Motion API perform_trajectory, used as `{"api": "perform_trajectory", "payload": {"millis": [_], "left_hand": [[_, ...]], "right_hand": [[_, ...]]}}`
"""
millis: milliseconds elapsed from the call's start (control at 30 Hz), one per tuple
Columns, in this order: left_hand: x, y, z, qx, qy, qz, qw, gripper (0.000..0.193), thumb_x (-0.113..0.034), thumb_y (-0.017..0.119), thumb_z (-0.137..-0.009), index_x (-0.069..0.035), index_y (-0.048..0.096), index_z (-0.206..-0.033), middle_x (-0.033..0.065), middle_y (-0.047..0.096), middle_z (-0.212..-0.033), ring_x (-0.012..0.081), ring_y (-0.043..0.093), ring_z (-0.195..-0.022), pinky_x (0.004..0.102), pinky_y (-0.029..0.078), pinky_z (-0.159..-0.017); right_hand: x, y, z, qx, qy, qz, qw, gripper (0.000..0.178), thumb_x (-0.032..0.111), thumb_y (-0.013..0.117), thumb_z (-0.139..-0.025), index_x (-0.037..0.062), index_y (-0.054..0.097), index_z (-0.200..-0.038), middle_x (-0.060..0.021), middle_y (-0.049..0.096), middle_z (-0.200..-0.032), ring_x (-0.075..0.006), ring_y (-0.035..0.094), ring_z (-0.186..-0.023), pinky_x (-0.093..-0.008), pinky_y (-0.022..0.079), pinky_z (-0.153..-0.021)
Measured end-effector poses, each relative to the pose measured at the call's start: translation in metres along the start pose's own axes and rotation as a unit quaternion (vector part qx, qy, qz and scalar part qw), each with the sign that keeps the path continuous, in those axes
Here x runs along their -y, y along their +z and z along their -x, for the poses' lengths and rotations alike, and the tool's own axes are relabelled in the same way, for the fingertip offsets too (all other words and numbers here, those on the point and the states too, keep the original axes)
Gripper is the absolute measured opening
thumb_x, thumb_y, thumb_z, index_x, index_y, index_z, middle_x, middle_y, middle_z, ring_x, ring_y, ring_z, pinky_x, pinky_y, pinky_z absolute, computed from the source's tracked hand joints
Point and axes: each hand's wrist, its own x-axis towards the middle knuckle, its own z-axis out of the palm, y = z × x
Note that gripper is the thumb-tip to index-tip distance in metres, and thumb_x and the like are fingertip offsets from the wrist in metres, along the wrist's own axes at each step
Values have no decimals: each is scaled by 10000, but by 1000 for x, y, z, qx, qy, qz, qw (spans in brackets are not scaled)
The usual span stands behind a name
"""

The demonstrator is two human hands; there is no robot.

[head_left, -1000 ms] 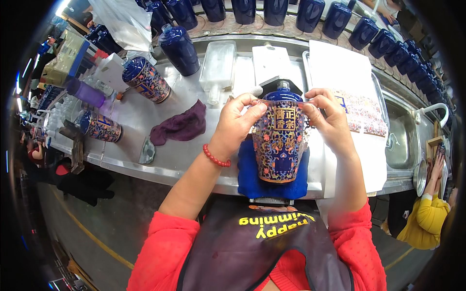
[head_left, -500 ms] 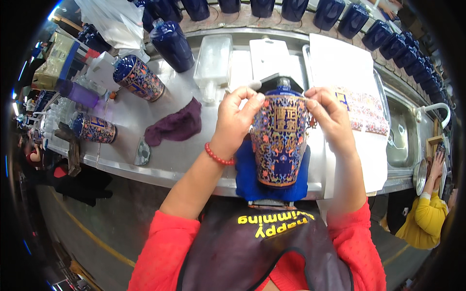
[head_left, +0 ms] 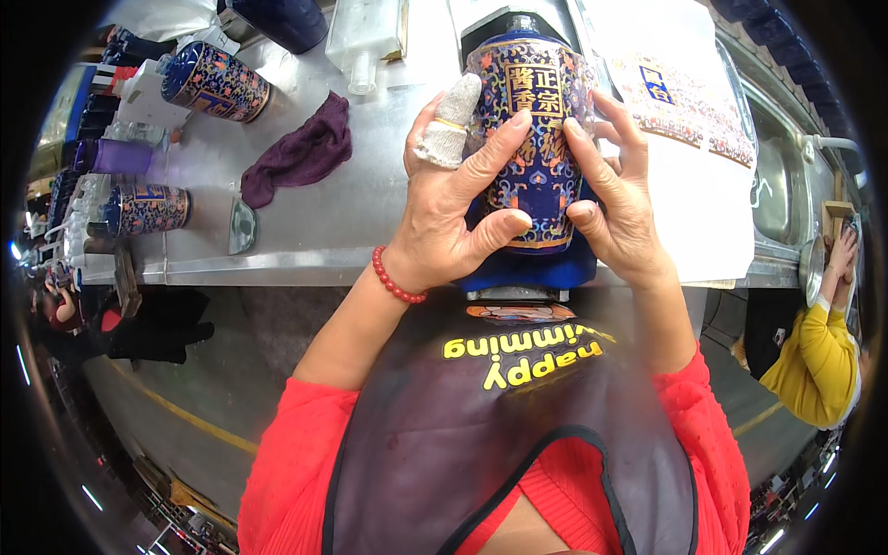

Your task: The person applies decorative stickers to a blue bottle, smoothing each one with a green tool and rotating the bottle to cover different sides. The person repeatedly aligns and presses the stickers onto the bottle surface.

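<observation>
A dark blue bottle [head_left: 535,74] lies in front of me, wrapped in a floral pattern with gold characters, its neck pointing away. Beneath its near end is a bright blue cloth [head_left: 546,268]. Wearing a red bead bracelet, my left hand [head_left: 439,217] grips the bottle's left side, thumb and a fingertip pressed on its front. One finger of that hand has a grey fabric sleeve [head_left: 448,125]. My right hand [head_left: 622,208] closes on the right side, thumb and index fingertips against the pattern. Other fingertips are hidden around the sides.
Patterned sheets [head_left: 689,106] lie on white paper at the right, beside a sink [head_left: 779,190]. On the metal table at left are a purple cloth [head_left: 301,153], a clear bottle [head_left: 363,42] and decorated bottles [head_left: 217,83]. A person in yellow [head_left: 814,361] works at far right.
Both hands have moved from the shoulder near the neck down to the bottle's lower front, pressing on the pattern. My view has tilted down, so the row of blue bottles has mostly left it.
</observation>
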Motion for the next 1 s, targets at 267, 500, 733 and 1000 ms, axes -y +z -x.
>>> {"api": "perform_trajectory", "payload": {"millis": [267, 500, 733, 1000], "left_hand": [[7, -8, 2, 49, 13, -23, 998, 735, -609, 623, -940, -97, 586, -1466, 206, 507, -1515, 391, 352, -1446, 477, 144, -1222], [9, -9, 17, 65, -27, -40, 997, 837, -663, 581, -937, -71, 497, -1524, 252, 370, -1594, 421, 344, -1438, 494, 174, -1206], [-12, -10, 41, 2, -83, -198, 977, 1138, -624, 800, -706, -40, 350, -1572, 232, 446, -1510, 440, 313, -1428, 666, 124, -1159], [-34, -12, 37, -66, -14, -264, 962, 918, -541, 835, -673, -88, 552, -1419, 199, 581, -1409, 384, 411, -1413, 679, 124, -1144]], "right_hand": [[8, -1, 3, 13, -3, 15, 1000, 627, 470, 659, -973, 114, 568, -1482, -222, 342, -1572, -346, 457, -1276, -454, 406, -1100], [10, -8, 3, 44, 24, 11, 999, 681, 473, 656, -977, 72, 518, -1509, -237, 333, -1577, -357, 446, -1310, -466, 396, -1110], [11, -24, -2, 42, 39, 82, 995, 737, 478, 601, -1010, 1, 426, -1543, -263, 328, -1581, -400, 374, -1439, -500, 328, -1164], [13, -31, -15, 60, 34, 98, 993, 684, 432, 589, -1032, 3, 437, -1542, -225, 344, -1591, -346, 418, -1395, -469, 339, -1156]]}}
